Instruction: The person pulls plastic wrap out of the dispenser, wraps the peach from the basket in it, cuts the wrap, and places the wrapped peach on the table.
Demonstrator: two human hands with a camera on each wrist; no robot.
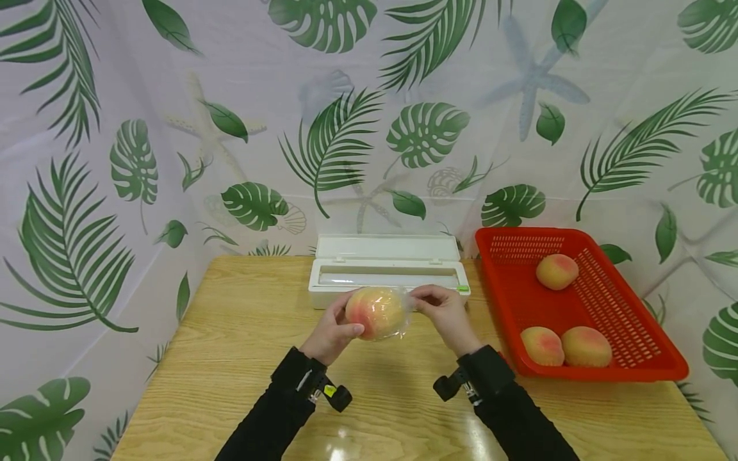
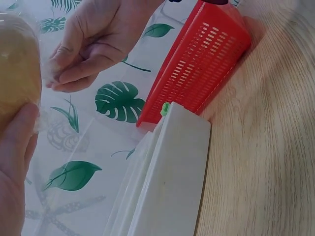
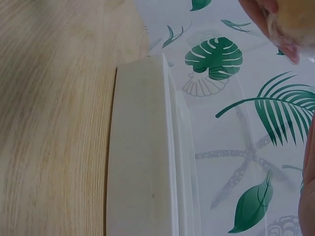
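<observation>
A yellow peach with a red blush [image 1: 375, 313], covered in clear plastic film, is held above the table in front of the white film box. My left hand [image 1: 332, 330] grips it from the left, thumb across its front. At its right side my right hand [image 1: 444, 315] pinches a gathered bit of the clear film [image 1: 410, 306] between thumb and fingertips. The left wrist view shows the peach [image 2: 18, 69] at the left edge with the right hand [image 2: 96, 44] beside it. In the right wrist view the peach [image 3: 298, 22] is only partly visible.
Behind the hands stands a white cling film box [image 1: 389, 269], its lid raised and a film roll inside. A red basket [image 1: 501, 307] on the right holds three more peaches [image 1: 557, 271]. Both stand on a wooden table [image 1: 230, 358] against a leaf-printed cloth [image 1: 357, 211].
</observation>
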